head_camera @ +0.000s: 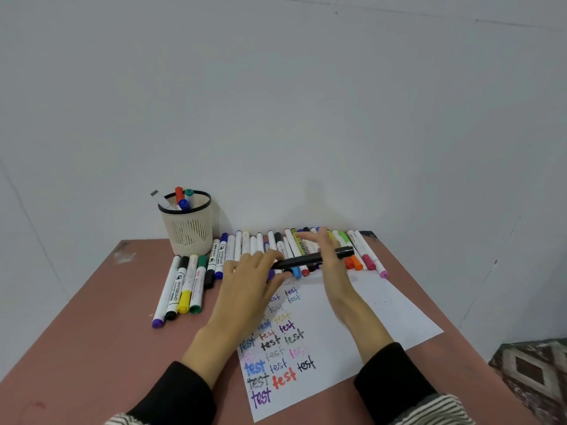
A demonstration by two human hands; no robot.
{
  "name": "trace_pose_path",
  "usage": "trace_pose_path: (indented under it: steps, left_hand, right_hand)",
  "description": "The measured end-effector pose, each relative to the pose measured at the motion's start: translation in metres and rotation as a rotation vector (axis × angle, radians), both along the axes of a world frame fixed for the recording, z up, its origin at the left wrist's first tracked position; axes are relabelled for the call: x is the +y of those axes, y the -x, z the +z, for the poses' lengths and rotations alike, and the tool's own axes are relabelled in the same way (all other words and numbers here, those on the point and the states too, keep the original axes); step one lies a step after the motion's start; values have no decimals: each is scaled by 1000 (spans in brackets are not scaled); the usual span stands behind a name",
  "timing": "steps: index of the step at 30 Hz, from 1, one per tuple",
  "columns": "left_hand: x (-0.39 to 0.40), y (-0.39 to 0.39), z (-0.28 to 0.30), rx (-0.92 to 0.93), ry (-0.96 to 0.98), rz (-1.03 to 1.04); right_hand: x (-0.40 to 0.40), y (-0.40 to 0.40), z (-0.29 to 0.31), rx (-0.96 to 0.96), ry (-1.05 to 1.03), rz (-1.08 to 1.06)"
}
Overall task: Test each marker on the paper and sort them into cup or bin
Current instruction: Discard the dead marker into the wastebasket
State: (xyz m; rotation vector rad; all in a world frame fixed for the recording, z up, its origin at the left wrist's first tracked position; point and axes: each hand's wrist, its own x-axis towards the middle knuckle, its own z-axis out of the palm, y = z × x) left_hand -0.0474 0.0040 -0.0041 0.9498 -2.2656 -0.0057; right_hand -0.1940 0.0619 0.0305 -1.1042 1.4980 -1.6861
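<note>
**Black marker held between both hands above the test sheet**

The pinkish table (92, 332) carries everything, with a white paper (352, 326) lying on its near right part, already covered down its left side with "test" written in many colours. At the far left stands the mesh cup (187, 228), holding a few markers. A long row of markers (254, 243) lies along the far edge, and a smaller group lies near the cup's foot. No bin is in view.

The left hand (248, 286) pinches one end of a black marker (310, 259), which hangs level above the far end of the paper. The right hand (329, 265) meets the barrel with its fingers straight, and whether its thumb clamps the pen is hidden.

The marker looks light, rigid and smooth, so it could slip or roll if set down. A firm hold on the barrel's middle, with the other hand pulling the cap, seems the safest grip.
</note>
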Motion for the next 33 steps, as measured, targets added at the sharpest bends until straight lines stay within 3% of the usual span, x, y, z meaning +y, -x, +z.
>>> trace_pose_path:
  steps: [3, 6, 10, 13, 16, 22, 33]
  left_hand:
    - [-4, -6, -2, 243, -115, 22]
    - [-6, -11, -4, 514, -284, -68]
    - [-11, -5, -7, 653, -506, -103]
    - [-15, 0, -11, 730, -700, -147]
    - [-21, 1, -17, 762, -787, -147]
    - [-28, -1, -22, 733, -735, -96]
    - [-29, -1, -23, 701, -734, -94]
  right_hand:
    - [-1, 12, -2, -77, 8, -82]
    - [-1, 18, -6, -194, -29, -17]
    - [-2, 7, -13, -168, -158, 86]
    - [0, 5, -19, -56, -138, 76]
    - [2, 8, -24, 12, -100, 35]
    - [2, -1, -30, 211, -130, 65]
    - [0, -3, -38, 235, -162, 49]
